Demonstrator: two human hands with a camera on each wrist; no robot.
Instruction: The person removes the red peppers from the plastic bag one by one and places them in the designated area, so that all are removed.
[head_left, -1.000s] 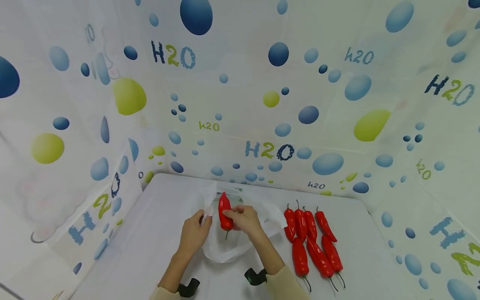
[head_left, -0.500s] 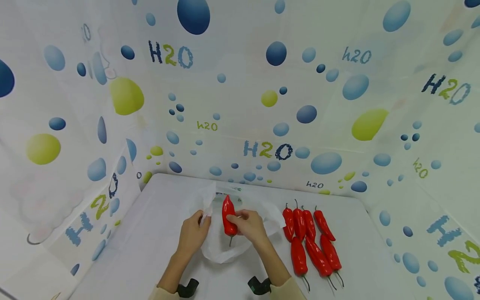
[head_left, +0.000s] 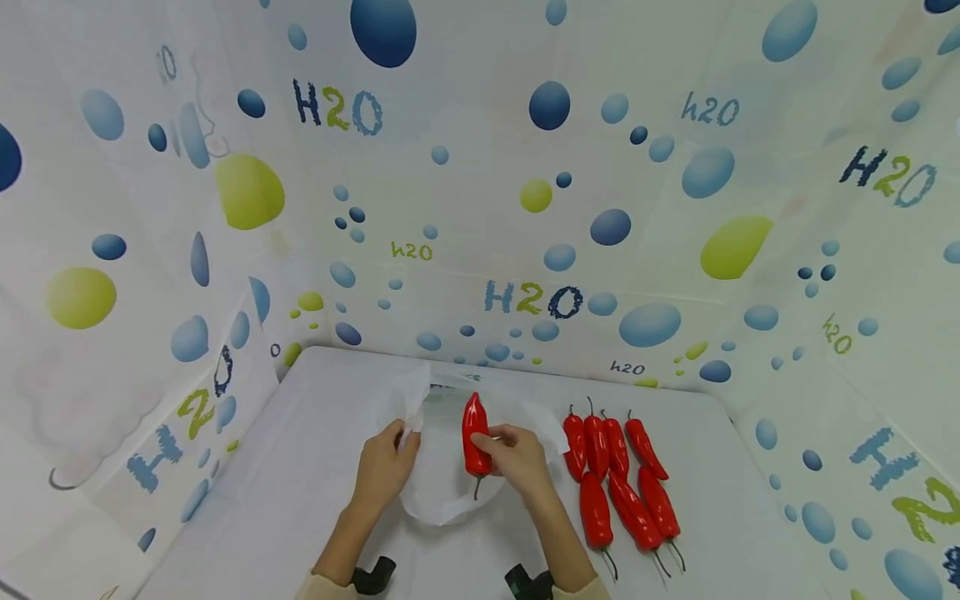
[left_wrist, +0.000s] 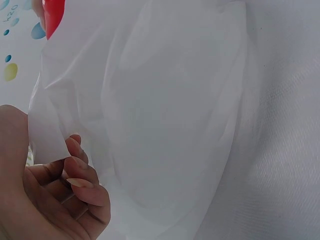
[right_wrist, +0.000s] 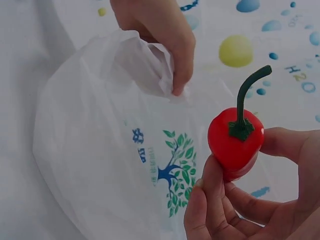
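Observation:
My right hand point(head_left: 519, 456) pinches a red chili pepper point(head_left: 475, 437) between thumb and fingers, tip pointing away and green stem toward me. The pepper is over the white plastic bag point(head_left: 442, 504). In the right wrist view the stem end of the pepper point(right_wrist: 235, 140) faces the camera, and a printed tree shows on the bag point(right_wrist: 95, 150). My left hand point(head_left: 387, 467) grips the bag's rim at its left side. From the left wrist, the thumb and curled fingers point(left_wrist: 82, 185) hold a fold of the thin plastic.
Several red peppers point(head_left: 635, 508) lie in two rows on the white table point(head_left: 300, 467), right of the bag. Behind the table hangs a white curtain point(head_left: 480, 167) with blue and green dots. Dark wrist-worn cameras point(head_left: 375, 575) sit below both wrists.
My right hand has moved the pepper to the right and slightly toward me, away from the left hand. The left hand keeps its grip on the bag's rim.

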